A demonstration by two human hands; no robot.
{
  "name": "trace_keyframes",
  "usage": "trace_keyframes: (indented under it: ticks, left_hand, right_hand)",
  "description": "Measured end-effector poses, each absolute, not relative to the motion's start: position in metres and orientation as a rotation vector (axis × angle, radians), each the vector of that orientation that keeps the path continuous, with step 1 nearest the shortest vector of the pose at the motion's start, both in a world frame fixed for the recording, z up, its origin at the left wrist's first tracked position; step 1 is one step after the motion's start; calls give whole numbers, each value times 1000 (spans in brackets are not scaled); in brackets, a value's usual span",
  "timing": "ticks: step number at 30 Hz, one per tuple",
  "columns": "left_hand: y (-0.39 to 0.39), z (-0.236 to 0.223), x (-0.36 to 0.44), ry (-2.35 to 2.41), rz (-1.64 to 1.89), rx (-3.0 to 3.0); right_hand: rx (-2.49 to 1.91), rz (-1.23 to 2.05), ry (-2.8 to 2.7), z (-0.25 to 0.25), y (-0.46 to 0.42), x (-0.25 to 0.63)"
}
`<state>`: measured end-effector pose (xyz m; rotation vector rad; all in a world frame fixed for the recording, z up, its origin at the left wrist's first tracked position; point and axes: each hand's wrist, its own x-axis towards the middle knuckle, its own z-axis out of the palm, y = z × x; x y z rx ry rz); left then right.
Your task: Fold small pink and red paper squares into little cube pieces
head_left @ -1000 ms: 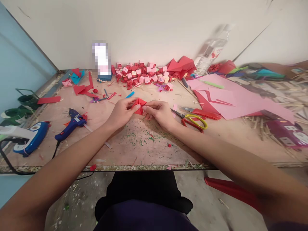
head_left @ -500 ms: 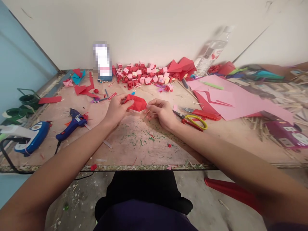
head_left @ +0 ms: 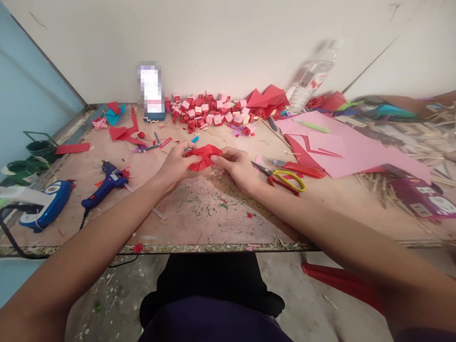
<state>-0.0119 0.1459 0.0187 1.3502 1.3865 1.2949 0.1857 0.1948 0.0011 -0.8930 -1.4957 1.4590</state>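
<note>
A piece of creased red paper (head_left: 204, 156) is held up just above the middle of the table. My left hand (head_left: 177, 163) pinches its left side, thumb on top. On the right side, my right hand (head_left: 235, 167) grips the paper with the thumb pressed on its face and the fingers curled behind. The undersides of the paper are hidden by my fingers. Scissors (head_left: 281, 178) with yellow and red handles lie just right of my right hand, beside a red-handled cutter (head_left: 302, 168).
Behind stands a heap of small pink and red paper cubes (head_left: 210, 111), with a phone (head_left: 151, 92) at its left. A blue glue gun (head_left: 105, 185) and a power strip (head_left: 50, 204) lie left. Pink paper sheets (head_left: 359, 147), a leaning bottle (head_left: 309, 78) and wooden sticks (head_left: 434, 137) occupy the right.
My right thumb has moved left onto the face of the red paper, where before the fingers were at its right edge. The paper has turned and sits slightly lower.
</note>
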Motion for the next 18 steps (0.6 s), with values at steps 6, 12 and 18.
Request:
trace_keyframes:
  ticks: [6,12,18]
  left_hand:
    - [142,22,-8,1290,1146,1269]
    - [142,24,-12,1343,1263,1507]
    - [146,18,-14,1318,1314,1327]
  right_hand:
    - [-883,1460,-1400,1,194,186]
    - [-886,1454,-1447,2,195,186]
    - [-847,1519,-1410,3,193,185]
